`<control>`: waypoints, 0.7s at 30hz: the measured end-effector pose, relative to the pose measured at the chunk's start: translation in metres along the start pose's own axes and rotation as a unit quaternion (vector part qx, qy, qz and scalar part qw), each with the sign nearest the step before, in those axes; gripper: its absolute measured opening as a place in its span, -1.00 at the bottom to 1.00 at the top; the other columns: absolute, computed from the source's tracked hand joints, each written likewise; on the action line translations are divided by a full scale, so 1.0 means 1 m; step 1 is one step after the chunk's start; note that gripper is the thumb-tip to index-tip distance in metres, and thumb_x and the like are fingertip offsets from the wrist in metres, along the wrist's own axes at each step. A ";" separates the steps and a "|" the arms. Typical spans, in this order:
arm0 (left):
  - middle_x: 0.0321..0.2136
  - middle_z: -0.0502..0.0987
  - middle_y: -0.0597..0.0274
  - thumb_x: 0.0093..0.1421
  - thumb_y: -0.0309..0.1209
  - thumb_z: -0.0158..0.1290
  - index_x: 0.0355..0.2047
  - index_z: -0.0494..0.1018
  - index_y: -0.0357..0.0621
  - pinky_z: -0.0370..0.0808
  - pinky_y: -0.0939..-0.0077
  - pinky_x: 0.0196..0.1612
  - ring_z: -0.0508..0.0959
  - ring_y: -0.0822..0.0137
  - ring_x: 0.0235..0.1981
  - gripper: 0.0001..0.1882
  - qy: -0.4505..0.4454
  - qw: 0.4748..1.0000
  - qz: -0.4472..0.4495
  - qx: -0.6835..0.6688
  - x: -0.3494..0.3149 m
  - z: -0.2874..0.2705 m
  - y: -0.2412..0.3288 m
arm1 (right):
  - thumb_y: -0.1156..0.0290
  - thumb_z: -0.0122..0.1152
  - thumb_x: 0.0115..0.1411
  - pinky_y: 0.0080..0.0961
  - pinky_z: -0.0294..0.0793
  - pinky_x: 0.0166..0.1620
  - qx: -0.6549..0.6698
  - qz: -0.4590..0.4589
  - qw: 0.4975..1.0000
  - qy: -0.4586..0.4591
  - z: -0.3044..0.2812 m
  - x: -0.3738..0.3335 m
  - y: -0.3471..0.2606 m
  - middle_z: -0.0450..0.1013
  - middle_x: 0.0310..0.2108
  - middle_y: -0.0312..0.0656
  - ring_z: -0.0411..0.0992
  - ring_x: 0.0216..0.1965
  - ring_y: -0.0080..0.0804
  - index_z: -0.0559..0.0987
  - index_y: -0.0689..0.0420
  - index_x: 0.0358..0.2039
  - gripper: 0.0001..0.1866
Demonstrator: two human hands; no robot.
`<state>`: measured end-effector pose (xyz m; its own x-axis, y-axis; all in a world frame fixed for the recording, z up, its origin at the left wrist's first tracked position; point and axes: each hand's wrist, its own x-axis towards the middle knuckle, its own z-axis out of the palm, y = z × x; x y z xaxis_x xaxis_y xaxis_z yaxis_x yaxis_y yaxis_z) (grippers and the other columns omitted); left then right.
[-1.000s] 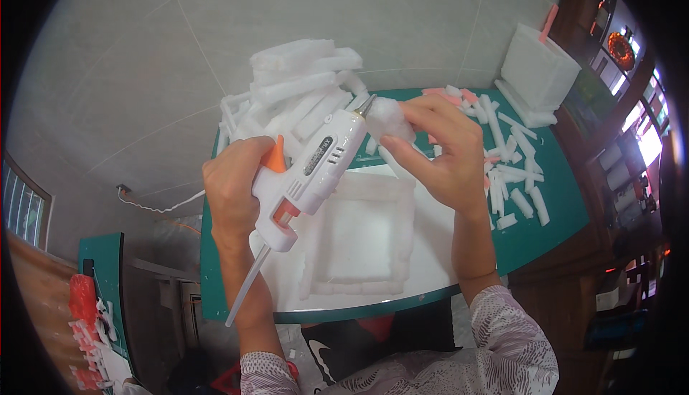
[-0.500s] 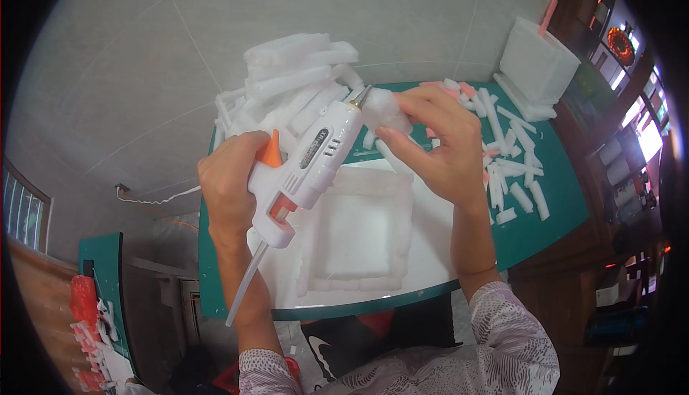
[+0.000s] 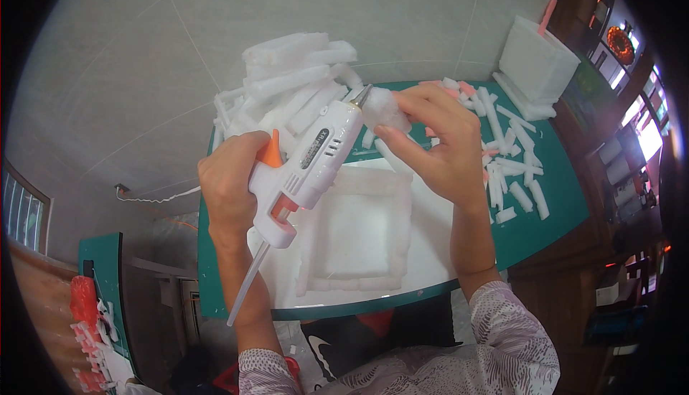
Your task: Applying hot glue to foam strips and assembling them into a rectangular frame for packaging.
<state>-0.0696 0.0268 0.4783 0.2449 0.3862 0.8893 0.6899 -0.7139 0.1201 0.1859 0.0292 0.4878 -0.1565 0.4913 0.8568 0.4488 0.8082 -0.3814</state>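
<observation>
My left hand point(image 3: 228, 180) is closed round the handle of a white hot glue gun point(image 3: 316, 154) with an orange trigger point(image 3: 271, 152). A clear glue stick point(image 3: 248, 284) juts from its rear end, and its metal nozzle points up and to the right. Between the thumb and fingers of my right hand point(image 3: 445, 137) is a white foam piece point(image 3: 386, 110), right beside the nozzle; whether they touch I cannot tell. Below both hands, a square frame of white foam strips point(image 3: 405, 230) lies on a white board point(image 3: 434, 251).
Stacked white foam strips point(image 3: 287, 79) rise at the back of the green table point(image 3: 556, 212). Loose white and pink foam offcuts point(image 3: 520, 165) are scattered on the right. At the far right corner stands a white foam box point(image 3: 537, 65). A white cord point(image 3: 169, 198) runs left to the wall.
</observation>
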 end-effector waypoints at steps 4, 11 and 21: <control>-0.60 0.45 0.09 -0.16 -0.58 0.11 -0.41 0.47 -0.26 0.38 0.43 -0.55 0.49 0.16 -0.60 -0.79 -0.005 1.000 -0.003 0.000 0.000 0.000 0.001 | 0.54 0.37 -0.12 -0.60 0.31 -0.39 -0.002 0.005 1.000 -0.001 -0.001 0.000 0.001 0.49 -0.40 -0.19 0.38 -0.41 -0.46 0.61 0.28 -0.29 -0.69; -0.60 0.45 0.07 -0.13 -0.59 0.07 -0.40 0.46 -0.29 0.39 0.42 -0.53 0.50 0.13 -0.58 -0.80 -0.010 1.000 -0.008 -0.003 0.000 0.000 0.000 | 0.51 0.38 -0.11 -0.61 0.30 -0.42 -0.013 0.010 1.000 0.000 -0.001 0.001 -0.001 0.49 -0.39 -0.23 0.39 -0.41 -0.49 0.62 0.24 -0.27 -0.68; -0.62 0.42 0.10 -0.14 -0.57 0.10 -0.40 0.46 -0.25 0.36 0.43 -0.56 0.47 0.15 -0.61 -0.79 -0.001 1.000 -0.012 0.005 -0.001 0.002 -0.002 | 0.42 0.37 -0.02 -0.59 0.43 -0.35 -0.010 0.020 0.999 -0.031 -0.001 0.001 0.004 0.52 -0.34 -0.15 0.48 -0.40 -0.41 0.62 0.27 -0.27 -0.71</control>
<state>-0.0695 0.0286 0.4762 0.2305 0.4044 0.8851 0.7024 -0.6987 0.1363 0.1883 0.0328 0.4877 -0.1933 0.5423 0.8177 0.4732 0.7816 -0.4065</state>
